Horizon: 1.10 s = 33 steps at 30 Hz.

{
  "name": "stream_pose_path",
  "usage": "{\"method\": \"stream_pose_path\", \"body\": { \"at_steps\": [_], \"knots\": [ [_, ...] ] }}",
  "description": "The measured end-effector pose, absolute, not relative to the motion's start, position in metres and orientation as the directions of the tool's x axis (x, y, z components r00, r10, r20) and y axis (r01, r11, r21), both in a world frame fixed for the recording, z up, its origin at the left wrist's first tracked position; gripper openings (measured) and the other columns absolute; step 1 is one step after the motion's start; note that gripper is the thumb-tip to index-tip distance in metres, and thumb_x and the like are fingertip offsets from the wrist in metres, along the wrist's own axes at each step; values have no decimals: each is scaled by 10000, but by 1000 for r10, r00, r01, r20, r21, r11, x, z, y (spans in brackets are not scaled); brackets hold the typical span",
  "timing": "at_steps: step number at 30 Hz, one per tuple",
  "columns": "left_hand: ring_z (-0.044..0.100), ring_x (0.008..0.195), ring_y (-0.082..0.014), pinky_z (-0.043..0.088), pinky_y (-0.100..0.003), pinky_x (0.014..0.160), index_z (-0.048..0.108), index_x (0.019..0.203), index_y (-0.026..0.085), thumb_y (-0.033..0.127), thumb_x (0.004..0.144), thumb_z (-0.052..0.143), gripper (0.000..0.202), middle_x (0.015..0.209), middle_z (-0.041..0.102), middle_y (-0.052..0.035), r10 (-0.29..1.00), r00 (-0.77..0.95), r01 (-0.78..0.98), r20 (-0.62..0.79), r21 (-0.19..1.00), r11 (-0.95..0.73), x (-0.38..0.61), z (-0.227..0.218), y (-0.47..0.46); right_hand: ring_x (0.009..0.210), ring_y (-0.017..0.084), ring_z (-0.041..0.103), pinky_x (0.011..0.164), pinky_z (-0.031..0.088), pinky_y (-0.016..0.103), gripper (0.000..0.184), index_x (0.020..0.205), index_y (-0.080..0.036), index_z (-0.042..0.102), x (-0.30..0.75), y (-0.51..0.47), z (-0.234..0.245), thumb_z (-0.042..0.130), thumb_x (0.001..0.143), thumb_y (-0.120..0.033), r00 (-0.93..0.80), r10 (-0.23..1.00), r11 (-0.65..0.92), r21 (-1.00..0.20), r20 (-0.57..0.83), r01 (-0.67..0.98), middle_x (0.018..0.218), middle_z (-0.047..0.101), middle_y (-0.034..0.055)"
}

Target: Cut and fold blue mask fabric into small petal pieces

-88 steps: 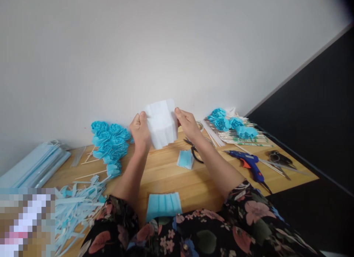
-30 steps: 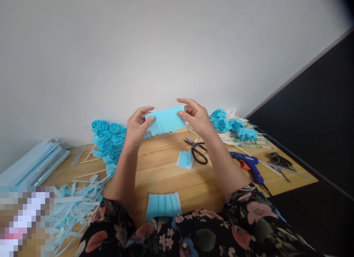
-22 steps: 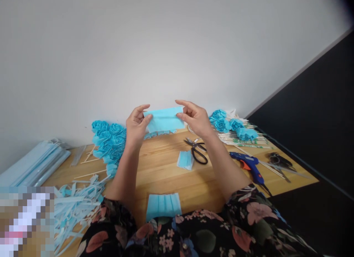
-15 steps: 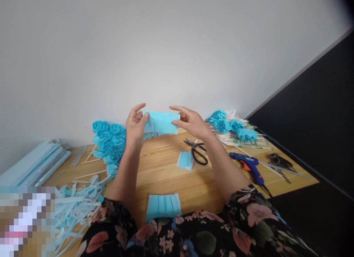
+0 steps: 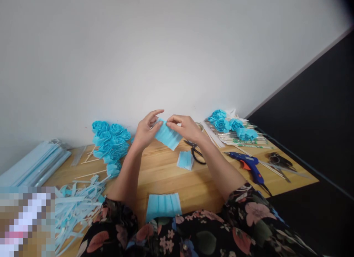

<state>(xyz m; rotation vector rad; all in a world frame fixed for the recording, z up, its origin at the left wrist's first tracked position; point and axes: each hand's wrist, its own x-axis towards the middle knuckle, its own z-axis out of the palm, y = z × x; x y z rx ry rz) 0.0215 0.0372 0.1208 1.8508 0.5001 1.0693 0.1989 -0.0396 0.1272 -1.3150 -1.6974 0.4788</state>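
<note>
Drawing together, my left hand point(image 5: 146, 131) and right hand point(image 5: 187, 128) now pinch the tilted blue sheet point(image 5: 169, 136), so shaping seems underway.

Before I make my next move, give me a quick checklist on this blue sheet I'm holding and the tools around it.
1. Left hand gripping the blue sheet: ok, pinching near its upper left corner.
2. Right hand gripping it: ok, pinching along its upper edge.
3. Sheet held level: not ok, it tilts down toward the right.
4. Scissors in full view: not ok, partly hidden behind the right arm.
5. Glue gun clear of both hands: ok, lying on the table.
6. Glue gun hot: cannot tell.
</note>
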Motion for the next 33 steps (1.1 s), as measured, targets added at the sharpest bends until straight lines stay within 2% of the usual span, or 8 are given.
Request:
{"method": "stream_pose_path", "body": {
  "at_steps": [5, 9, 11, 13, 23, 28, 33],
  "knots": [
    [390, 514, -83, 301, -202, 469, 675, 1179, 172, 339, 779, 732, 438, 608, 467, 51, 753, 492, -47, 437, 877, -478, 23, 122, 39, 765, 143, 619, 747, 429, 267, 206, 829, -176, 680, 195, -40, 127, 553, 875, -331, 27, 894, 361, -757, 447, 545, 820, 717, 6],
    [451, 523, -94, 354, -205, 483, 710, 867, 157, 404, 748, 735, 276, 604, 549, 17, 797, 469, -42, 380, 911, -410, 26, 122, 39, 766, 148, 618, 735, 422, 270, 200, 825, -186, 673, 194, -42, 128, 554, 869, -341, 31, 896, 356, -759, 443, 545, 825, 720, 8],
    [470, 533, -96, 370, -208, 496, 674, 727, 153, 418, 739, 733, 271, 612, 571, 4, 802, 440, -64, 403, 906, -419, 27, 121, 39, 768, 148, 617, 729, 418, 269, 195, 827, -185, 669, 194, -42, 128, 557, 864, -340, 21, 899, 354, -757, 437, 550, 834, 723, 10],
    [464, 532, -92, 373, -207, 498, 657, 673, 155, 410, 728, 739, 274, 600, 563, 9, 812, 379, -80, 444, 890, -450, 27, 120, 40, 771, 147, 617, 726, 417, 267, 181, 836, -183, 668, 195, -42, 128, 562, 855, -328, 13, 904, 350, -756, 428, 554, 844, 724, 11],
    [419, 528, -86, 355, -195, 483, 629, 740, 179, 410, 769, 715, 248, 602, 489, 40, 876, 61, -134, 479, 873, -469, 17, 117, 54, 789, 161, 629, 762, 427, 283, 164, 847, -178, 680, 212, -40, 126, 581, 845, -309, 43, 905, 321, -746, 423, 584, 828, 719, 12],
    [401, 572, -95, 346, -198, 517, 596, 750, 187, 424, 819, 685, 262, 636, 481, 32, 844, -11, -116, 536, 838, -534, 18, 116, 54, 773, 165, 617, 765, 436, 292, 180, 827, -182, 660, 213, -38, 125, 586, 842, -345, 94, 889, 322, -760, 447, 564, 807, 691, 16],
    [432, 617, -105, 362, -205, 555, 577, 769, 193, 444, 861, 656, 279, 677, 492, 24, 823, -56, -126, 565, 814, -568, 24, 117, 46, 695, 145, 529, 698, 421, 282, 223, 823, -202, 594, 207, -32, 122, 584, 840, -425, 229, 838, 359, -816, 495, 453, 730, 578, -7]
  ]
}}
